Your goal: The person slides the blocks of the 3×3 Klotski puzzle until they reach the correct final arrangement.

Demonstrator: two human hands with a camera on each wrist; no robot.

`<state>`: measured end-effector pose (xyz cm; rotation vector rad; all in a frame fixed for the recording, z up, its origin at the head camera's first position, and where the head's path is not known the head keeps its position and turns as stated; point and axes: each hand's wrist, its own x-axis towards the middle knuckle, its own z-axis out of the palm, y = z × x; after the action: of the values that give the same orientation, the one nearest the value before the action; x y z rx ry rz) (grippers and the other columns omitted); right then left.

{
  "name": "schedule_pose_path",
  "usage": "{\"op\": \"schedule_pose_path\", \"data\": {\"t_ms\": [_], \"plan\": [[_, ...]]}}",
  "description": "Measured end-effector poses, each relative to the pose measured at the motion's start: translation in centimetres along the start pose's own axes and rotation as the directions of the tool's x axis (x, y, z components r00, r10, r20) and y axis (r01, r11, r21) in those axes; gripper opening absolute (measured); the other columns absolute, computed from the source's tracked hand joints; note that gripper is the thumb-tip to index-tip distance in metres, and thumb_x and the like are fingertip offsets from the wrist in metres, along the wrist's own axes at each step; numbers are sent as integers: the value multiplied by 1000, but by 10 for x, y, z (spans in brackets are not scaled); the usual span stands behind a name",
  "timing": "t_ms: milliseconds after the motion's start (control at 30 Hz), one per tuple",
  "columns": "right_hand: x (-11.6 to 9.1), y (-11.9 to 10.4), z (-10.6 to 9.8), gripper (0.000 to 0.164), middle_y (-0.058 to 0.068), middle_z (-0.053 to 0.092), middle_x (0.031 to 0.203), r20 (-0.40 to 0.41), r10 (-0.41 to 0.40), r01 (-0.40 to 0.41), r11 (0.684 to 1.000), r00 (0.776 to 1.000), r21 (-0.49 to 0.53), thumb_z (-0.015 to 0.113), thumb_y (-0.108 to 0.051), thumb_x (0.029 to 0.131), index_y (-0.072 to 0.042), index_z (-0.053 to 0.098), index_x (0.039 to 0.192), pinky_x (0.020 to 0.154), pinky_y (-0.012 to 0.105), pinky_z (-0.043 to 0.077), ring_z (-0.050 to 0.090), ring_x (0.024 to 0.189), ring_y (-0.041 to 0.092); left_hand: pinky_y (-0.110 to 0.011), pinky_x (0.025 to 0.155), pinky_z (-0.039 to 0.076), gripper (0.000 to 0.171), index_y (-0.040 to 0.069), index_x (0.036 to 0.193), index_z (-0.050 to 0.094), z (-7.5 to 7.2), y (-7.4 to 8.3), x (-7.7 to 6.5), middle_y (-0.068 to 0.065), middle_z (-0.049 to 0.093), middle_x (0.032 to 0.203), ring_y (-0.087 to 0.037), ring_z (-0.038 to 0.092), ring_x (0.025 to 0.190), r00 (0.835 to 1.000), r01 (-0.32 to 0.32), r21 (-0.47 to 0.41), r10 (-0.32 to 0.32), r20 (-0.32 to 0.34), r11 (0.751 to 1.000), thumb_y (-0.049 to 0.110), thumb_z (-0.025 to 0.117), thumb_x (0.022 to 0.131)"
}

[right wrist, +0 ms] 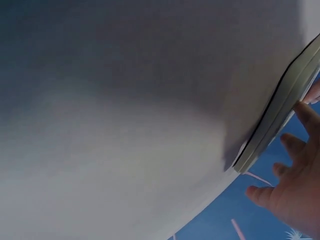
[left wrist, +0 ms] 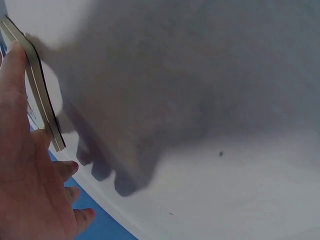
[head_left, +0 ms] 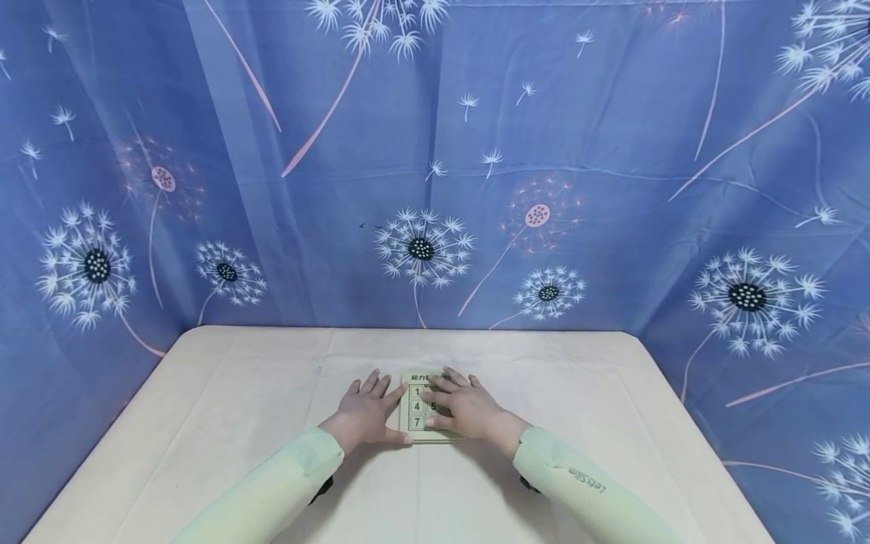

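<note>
A flat pale-green number puzzle board (head_left: 418,406) lies on the table, with black numerals 1, 4, 5 and 7 showing in its squares. My left hand (head_left: 368,415) is at its left side, fingers spread, thumb at the near left corner and index fingertip by the left edge. Over the board's right part extends my right hand (head_left: 472,410), its fingers spread and hiding several squares. The left wrist view shows the board's thick side edge (left wrist: 42,95) beside the thumb (left wrist: 12,65). In the right wrist view, one fingertip (right wrist: 300,107) meets the board's upper edge.
The white-covered table (head_left: 272,408) has rounded far corners. A blue curtain (head_left: 326,249) with dandelion prints hangs behind it and along both sides. Pale green sleeves (head_left: 272,483) cover both forearms, and dark straps show under the wrists.
</note>
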<state>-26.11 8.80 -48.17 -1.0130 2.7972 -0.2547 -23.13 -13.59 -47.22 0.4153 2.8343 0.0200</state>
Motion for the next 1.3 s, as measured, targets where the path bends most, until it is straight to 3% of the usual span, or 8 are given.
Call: {"op": "schedule_pose_path", "data": {"t_ms": [300, 867, 1300], "plan": [[-10, 9, -1, 53, 8, 44, 163, -40, -63, 64, 997, 997, 31, 56, -49, 102, -23, 55, 149, 121, 72, 30, 31, 156, 40, -56, 129, 26, 99, 24, 161, 35, 2, -1, -1, -12, 31, 169, -34, 22, 160, 1000, -5, -13, 5, -7, 1000, 76, 65, 82], [-23, 34, -5, 54, 7, 42, 164, -48, 30, -27, 997, 998, 68, 54, -51, 102, -25, 54, 150, 123, 72, 23, 25, 158, 42, -56, 129, 26, 100, 24, 161, 35, 1, 0, -3, -12, 32, 169, -35, 21, 160, 1000, -10, -15, 9, -18, 1000, 76, 66, 82], [-31, 43, -6, 55, 12, 44, 162, -63, 27, -24, 998, 998, 50, 56, -51, 101, -21, 56, 148, 121, 74, 25, 29, 155, 45, -55, 130, 26, 99, 25, 161, 34, 0, 0, -3, -11, 31, 169, -34, 21, 161, 1000, -4, -6, 4, -11, 1000, 77, 65, 82]]}}
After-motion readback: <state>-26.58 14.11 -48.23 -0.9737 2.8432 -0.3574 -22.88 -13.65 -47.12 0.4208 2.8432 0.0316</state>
